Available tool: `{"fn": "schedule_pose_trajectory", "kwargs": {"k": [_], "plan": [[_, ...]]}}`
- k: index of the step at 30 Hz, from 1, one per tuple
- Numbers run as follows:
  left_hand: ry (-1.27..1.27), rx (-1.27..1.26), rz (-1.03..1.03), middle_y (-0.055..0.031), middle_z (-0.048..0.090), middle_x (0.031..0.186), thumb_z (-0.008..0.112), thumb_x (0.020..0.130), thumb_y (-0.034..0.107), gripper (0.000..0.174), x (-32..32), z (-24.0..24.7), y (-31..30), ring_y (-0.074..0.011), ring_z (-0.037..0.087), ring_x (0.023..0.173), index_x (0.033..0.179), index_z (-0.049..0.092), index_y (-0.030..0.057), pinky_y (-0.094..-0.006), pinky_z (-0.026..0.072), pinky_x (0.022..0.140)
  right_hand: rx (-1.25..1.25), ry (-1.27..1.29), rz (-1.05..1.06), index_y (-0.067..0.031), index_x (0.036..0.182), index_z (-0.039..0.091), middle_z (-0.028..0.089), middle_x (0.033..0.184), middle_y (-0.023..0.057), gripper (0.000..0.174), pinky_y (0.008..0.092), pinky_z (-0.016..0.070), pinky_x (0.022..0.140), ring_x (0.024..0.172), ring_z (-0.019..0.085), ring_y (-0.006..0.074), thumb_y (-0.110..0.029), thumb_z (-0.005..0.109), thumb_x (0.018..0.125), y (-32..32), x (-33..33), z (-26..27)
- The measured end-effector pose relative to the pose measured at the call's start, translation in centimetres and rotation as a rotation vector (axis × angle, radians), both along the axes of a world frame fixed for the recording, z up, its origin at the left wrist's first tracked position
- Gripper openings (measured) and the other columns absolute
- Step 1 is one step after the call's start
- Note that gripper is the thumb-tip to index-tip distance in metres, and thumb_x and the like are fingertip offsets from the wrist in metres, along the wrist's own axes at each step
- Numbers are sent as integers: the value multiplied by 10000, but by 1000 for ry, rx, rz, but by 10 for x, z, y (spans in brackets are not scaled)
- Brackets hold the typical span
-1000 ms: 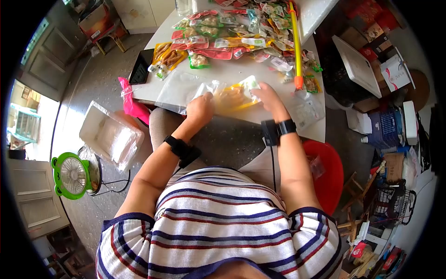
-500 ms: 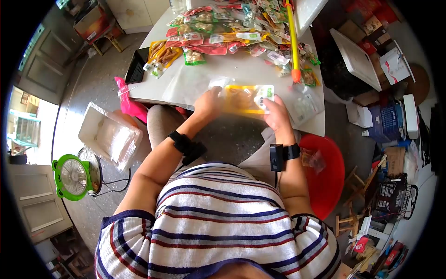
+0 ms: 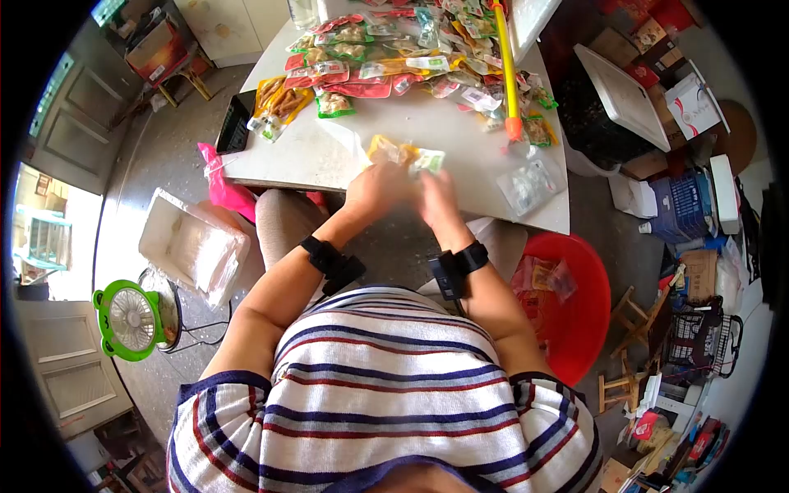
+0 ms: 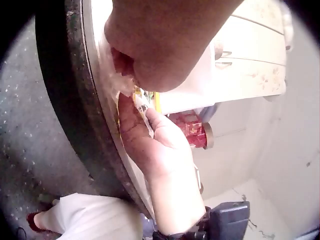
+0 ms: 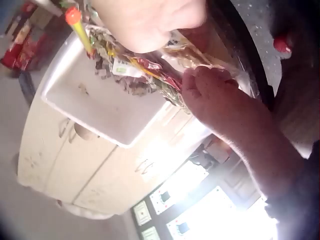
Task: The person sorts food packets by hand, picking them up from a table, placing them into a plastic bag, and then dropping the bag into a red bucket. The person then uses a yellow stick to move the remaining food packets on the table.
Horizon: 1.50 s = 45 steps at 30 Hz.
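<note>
A yellow food packet (image 3: 394, 151) with a white and green label sits at the table's near edge, between both hands. My left hand (image 3: 374, 194) grips a clear plastic bag (image 3: 349, 138) with curled fingers, close against the packet's left end. The left hand (image 5: 215, 100) also shows in the right wrist view, where film overlaps the packet. My right hand (image 3: 437, 197) is at the packet's label end; in the left wrist view this right hand (image 4: 155, 145) pinches the packet between thumb and fingers. In the head view the fingers are blurred and partly hide the packet.
Several food packets (image 3: 362, 82) are piled across the back of the table (image 3: 468, 177). A yellow pole (image 3: 507, 74) lies at the right, above a clear bag (image 3: 530, 185). A red basin (image 3: 579, 304) stands at the lower right, a foam box (image 3: 168, 226) at the left.
The packet was stretched flat between the hands; now it is tilted and moved left. The right hand has come left, close to the left hand. The clear bag is now more bunched up.
</note>
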<state>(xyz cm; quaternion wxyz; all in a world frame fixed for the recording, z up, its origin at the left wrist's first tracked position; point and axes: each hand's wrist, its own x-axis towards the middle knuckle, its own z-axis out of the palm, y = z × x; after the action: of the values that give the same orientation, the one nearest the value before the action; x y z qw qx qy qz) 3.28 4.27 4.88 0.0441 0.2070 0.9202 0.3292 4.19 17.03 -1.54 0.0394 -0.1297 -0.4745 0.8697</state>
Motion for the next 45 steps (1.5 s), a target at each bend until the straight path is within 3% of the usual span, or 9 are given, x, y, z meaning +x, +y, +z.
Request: {"fn": "schedule_pose_trajectory", "kwargs": {"k": [8, 19, 23, 29, 32, 35, 40, 43, 45], "plan": [[211, 165, 31, -162, 548, 787, 468, 734, 111, 155, -14, -59, -28, -332, 522, 738, 857, 528, 38, -371, 426, 626, 463, -95, 574, -57, 960, 500, 539, 789, 17, 227, 216, 421, 453, 652, 501, 74, -139, 470, 751, 33, -3, 28], [271, 31, 152, -153, 544, 726, 482, 729, 156, 142, -16, -57, -44, -320, 514, 717, 785, 538, 38, -382, 409, 633, 241, -42, 69, -11, 982, 448, 520, 845, 68, 240, 254, 444, 474, 670, 526, 150, -120, 459, 768, -4, -14, 1], [270, -34, 128, -138, 529, 707, 481, 723, 161, 131, -15, -61, -46, -319, 500, 704, 749, 527, 41, -388, 405, 623, -50, -131, 156, -28, 1008, 438, 521, 873, 68, 258, 268, 452, 482, 688, 537, 160, -122, 457, 768, -12, -12, 4], [301, 52, 0, -127, 519, 688, 487, 710, 136, 93, -14, -73, -41, -320, 496, 690, 729, 520, 51, -394, 398, 613, 150, -160, 345, -42, 1003, 453, 529, 854, 52, 256, 281, 452, 479, 690, 531, 156, -133, 473, 765, -14, -14, 1], [282, 50, 1, -111, 521, 708, 488, 706, 122, 69, -7, -59, -40, -302, 494, 727, 720, 517, 60, -402, 380, 656, 151, -26, 160, -37, 986, 466, 532, 832, 47, 239, 262, 445, 446, 662, 529, 149, -128, 474, 766, 1, -31, -21], [348, 27, 15, -106, 525, 775, 494, 702, 114, 53, -3, -56, -40, -291, 486, 773, 720, 518, 69, -409, 354, 715, 364, -89, 397, -27, 972, 472, 532, 829, 51, 229, 248, 440, 430, 645, 527, 143, -119, 477, 762, -3, -28, -17], [577, 56, 121, -168, 493, 959, 535, 680, 122, 85, -3, -65, -39, -323, 471, 863, 751, 537, 76, -384, 350, 789, 243, -54, 93, -7, 959, 470, 524, 817, 61, 231, 253, 449, 441, 637, 521, 143, -118, 479, 756, -3, -25, -8], [362, 111, 38, -203, 442, 1062, 552, 699, 158, 212, -11, -72, -46, -312, 466, 931, 883, 525, 57, -361, 368, 798, 454, -135, 331, -12, 953, 472, 525, 829, 65, 231, 255, 450, 442, 634, 523, 149, -127, 475, 752, -4, -17, 1], [169, 213, 174, -203, 428, 1086, 544, 705, 203, 314, -18, -61, -45, -322, 439, 974, 975, 489, 52, -377, 352, 827, 400, -66, 208, -15, 953, 478, 528, 804, 60, 236, 256, 441, 437, 611, 517, 144, -134, 474, 749, 2, -24, -10]]}}
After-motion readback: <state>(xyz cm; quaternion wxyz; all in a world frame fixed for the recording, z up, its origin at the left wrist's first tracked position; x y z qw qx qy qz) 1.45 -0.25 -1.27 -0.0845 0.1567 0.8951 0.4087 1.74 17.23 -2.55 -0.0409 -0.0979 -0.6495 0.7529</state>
